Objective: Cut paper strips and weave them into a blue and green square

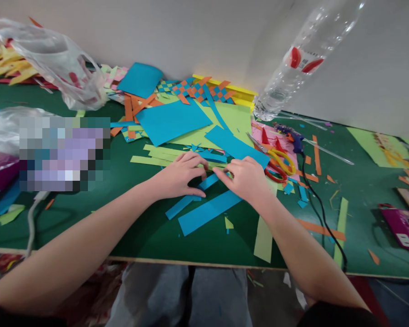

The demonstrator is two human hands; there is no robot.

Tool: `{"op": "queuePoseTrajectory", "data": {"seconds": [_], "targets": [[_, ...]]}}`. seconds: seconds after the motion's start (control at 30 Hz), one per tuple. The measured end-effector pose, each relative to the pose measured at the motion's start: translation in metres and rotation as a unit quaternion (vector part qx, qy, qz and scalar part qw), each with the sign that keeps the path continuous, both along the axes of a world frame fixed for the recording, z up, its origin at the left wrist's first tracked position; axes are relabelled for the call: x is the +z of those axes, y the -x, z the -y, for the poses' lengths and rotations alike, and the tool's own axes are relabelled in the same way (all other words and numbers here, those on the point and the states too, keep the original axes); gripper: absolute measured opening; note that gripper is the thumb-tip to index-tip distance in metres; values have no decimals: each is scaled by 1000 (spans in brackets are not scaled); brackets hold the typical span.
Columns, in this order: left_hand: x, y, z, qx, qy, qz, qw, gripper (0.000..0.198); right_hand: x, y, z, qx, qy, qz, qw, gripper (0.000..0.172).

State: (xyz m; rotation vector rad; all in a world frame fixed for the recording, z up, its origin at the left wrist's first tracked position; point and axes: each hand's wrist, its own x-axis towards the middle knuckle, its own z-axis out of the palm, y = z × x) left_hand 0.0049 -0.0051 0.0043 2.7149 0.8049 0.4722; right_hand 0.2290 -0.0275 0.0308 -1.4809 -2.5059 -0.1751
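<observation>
Paper strips [209, 212] under hands [187, 175], both palm-down, angled inward.

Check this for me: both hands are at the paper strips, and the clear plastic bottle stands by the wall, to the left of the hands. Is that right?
Not left: in the head view, the clear plastic bottle stands by the wall to the right of both left hand and right hand. The rest holds.

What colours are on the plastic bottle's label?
The label is white with red shapes; head view.
</observation>
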Motion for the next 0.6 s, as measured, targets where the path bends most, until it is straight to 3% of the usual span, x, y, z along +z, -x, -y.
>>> {"op": "queuePoseTrajectory", "data": {"seconds": [0.1,0.2,0.3,0.43,0.6], "targets": [[1,-1,-3,10,38,32,999,25,-3,-2,-2,16,-61,-72,995,51],[3,-1,-4,31,107,81,990,29,-4,-4,-1,40,-119,-144,982,47],[7,-1,-3,100,162,133,973,33,-7,-3,2,67,-141,-175,972,49],[13,0,-2,187,186,171,949,31,-13,3,7,99,-88,-181,975,45],[16,0,1,156,238,172,943,29,-19,13,8,116,45,-268,955,37]]}}
